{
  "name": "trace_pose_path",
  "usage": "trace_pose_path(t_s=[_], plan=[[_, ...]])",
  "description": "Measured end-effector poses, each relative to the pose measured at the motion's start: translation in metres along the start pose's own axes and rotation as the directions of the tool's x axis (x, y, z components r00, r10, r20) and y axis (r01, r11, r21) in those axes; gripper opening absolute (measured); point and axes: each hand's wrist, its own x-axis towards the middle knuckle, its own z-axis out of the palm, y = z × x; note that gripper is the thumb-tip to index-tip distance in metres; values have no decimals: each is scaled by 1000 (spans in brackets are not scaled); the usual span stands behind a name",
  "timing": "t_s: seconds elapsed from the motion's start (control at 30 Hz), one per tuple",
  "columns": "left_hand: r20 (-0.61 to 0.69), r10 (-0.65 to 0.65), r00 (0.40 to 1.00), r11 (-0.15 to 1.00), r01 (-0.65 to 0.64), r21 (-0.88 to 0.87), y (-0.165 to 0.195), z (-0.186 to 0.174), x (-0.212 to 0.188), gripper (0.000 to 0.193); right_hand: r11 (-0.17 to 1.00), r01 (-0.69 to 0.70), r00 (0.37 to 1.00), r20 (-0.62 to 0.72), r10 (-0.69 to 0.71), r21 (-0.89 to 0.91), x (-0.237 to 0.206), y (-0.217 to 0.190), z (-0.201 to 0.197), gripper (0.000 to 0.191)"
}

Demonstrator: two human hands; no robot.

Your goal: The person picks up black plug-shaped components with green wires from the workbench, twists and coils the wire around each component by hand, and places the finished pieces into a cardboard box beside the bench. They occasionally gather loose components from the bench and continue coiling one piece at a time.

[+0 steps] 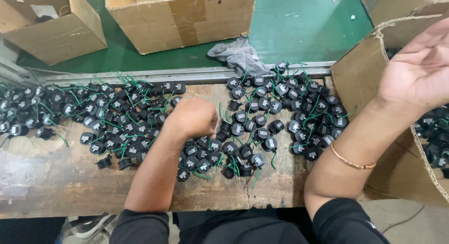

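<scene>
1. On the wooden bench point(56, 178): left hand point(194, 117), fingers curled shut among black plugs point(243, 132); whether it holds 1, cannot tell.
2. Right hand point(421, 66): fingers spread, empty, over cardboard box point(360, 75).
3. Step, judged: sorting; next calls for a firm grasp.

left hand point(194, 117): closed in a loose fist, knuckles up, forearm reaching toward 12 o'clock.
right hand point(421, 68): raised, fingers spread, empty, forearm angled toward 2 o'clock.
</scene>
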Motion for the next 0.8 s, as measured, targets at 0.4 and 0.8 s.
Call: trace_pose_path(t_s=[0.4,0.8], plan=[[-415,387,823,830,-507,-232,1,-44,-59,7,844,-85,873,368,319,-530,-99,58,157,76],[-976,167,138,723,-691,26,28,-50,-76,17,414,278,43,441,896,-867,-144,131,203,85]])
